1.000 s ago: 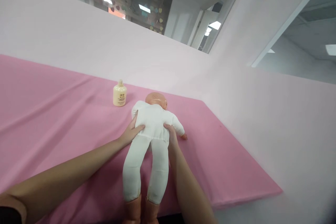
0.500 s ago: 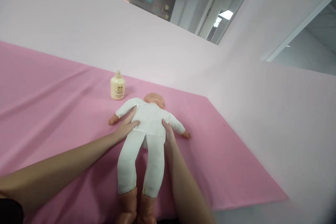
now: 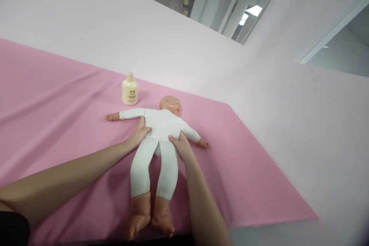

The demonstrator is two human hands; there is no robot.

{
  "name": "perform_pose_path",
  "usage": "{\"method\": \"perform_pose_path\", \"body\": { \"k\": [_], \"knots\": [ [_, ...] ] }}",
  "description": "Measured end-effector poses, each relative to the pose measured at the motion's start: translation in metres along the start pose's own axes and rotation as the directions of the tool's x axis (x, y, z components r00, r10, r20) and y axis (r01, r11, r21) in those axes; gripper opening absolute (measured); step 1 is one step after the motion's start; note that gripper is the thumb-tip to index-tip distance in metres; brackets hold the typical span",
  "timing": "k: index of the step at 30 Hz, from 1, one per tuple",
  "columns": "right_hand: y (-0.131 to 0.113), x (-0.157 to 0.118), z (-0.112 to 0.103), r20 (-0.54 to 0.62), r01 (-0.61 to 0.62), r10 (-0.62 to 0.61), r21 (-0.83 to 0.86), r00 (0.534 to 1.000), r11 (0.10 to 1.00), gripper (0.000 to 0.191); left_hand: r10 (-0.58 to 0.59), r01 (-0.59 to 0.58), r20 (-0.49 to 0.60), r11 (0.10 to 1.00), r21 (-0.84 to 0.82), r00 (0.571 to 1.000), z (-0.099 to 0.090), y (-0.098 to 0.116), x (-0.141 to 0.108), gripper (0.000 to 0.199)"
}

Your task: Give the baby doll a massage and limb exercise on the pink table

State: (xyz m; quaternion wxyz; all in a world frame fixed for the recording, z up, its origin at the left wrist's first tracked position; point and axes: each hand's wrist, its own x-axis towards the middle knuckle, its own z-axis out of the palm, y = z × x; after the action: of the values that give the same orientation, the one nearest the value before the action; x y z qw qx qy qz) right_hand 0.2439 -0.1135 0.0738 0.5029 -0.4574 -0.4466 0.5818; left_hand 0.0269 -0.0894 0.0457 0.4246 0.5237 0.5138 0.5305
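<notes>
A baby doll with a white cloth body lies on its back on a pink sheet, its feet towards me. Its head is turned to the right and both arms are spread out. My left hand grips the doll's left-hand side at the waist, thumb on the front of the torso. On the opposite side my right hand clasps the waist in the same way. The fingers of both hands are partly hidden behind the body.
A cream-coloured pump bottle stands beyond the doll's outstretched arm, near the wall. The white wall runs along the sheet's back edge, with a window above. The sheet's right edge slants towards me.
The doll has gone down flatter onto the sheet; its legs and feet show more fully. Its left-hand arm has swung outward, and its face shows more. My right hand has shifted slightly inward.
</notes>
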Motion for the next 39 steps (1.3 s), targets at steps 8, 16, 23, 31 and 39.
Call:
{"method": "perform_pose_path", "body": {
  "k": [8,16,23,31,39],
  "knots": [
    [0.022,0.019,-0.007,0.025,0.185,-0.183,-0.156,0.983,0.97,0.056,0.008,-0.084,0.133,0.813,0.576,0.991,-0.043,0.026,0.024,0.03],
    [0.022,0.02,-0.017,0.071,0.21,-0.198,-0.286,0.978,0.935,0.06,0.486,-0.249,-0.015,0.472,0.846,0.874,-0.066,0.081,0.116,0.057],
    [0.021,0.019,-0.019,0.07,0.199,-0.187,-0.29,0.98,0.936,0.061,0.313,-0.173,0.025,0.453,0.874,0.949,-0.071,0.059,0.152,0.047],
    [0.022,0.019,-0.018,0.056,0.191,-0.183,-0.351,0.981,0.917,0.054,0.501,-0.235,-0.132,0.603,0.762,0.855,-0.079,0.082,0.156,0.075],
    [0.025,0.029,-0.027,-0.317,0.161,-0.334,-0.466,0.888,0.87,0.037,0.427,-0.37,0.084,0.649,0.665,0.9,-0.024,0.023,0.155,0.081]
  ]
}}
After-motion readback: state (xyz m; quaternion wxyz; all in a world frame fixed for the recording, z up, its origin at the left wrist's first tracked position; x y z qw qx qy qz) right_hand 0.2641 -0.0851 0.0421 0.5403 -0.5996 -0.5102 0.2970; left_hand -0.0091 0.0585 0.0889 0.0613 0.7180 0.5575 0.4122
